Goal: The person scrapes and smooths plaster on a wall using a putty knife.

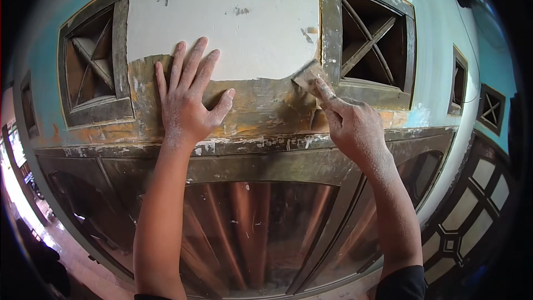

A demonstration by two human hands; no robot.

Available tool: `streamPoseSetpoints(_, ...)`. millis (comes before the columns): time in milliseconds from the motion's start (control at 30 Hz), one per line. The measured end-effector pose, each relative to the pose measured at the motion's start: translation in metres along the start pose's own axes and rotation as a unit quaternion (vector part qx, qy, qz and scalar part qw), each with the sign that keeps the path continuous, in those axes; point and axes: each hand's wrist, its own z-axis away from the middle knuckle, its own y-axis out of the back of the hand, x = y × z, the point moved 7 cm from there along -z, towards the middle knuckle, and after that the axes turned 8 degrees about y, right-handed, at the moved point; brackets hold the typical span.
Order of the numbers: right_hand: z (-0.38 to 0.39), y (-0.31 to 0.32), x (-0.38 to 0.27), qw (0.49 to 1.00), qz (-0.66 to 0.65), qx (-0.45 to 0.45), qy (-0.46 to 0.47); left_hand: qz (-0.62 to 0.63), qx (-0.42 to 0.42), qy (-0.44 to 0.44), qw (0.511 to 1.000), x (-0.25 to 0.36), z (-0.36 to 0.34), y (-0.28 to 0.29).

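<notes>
My left hand lies flat on the wall with its fingers spread, across the lower edge of a white coating and the bare brown patch beneath it. In my right hand is a scraper, a flat dusty blade held with the index finger stretched along it. Its edge meets the white coating's lower right border, close to the frame of the right vent. The stripped patch shows brown and orange streaks. Pale dust covers both hands and the right forearm. The scraper's handle is hidden in my grip.
Wooden-framed vents with crossed slats stand on either side: a left vent and a right vent. A paint-spattered wooden ledge runs below, above glazed panels. At the far right is a dark panelled door.
</notes>
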Motion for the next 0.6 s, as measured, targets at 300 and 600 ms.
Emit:
streamPoseSetpoints(300, -0.002, 0.003, 0.005, 0.999, -0.024, 0.004, -0.025, 0.004, 0.001, -0.008, 1.000, -0.001, 0.000, -0.003)
streamPoseSetpoints(600, -0.007, 0.004, 0.012, 0.999, 0.040, -0.014, 0.002, -0.004, 0.011, -0.006, 1.000, -0.002, 0.001, -0.001)
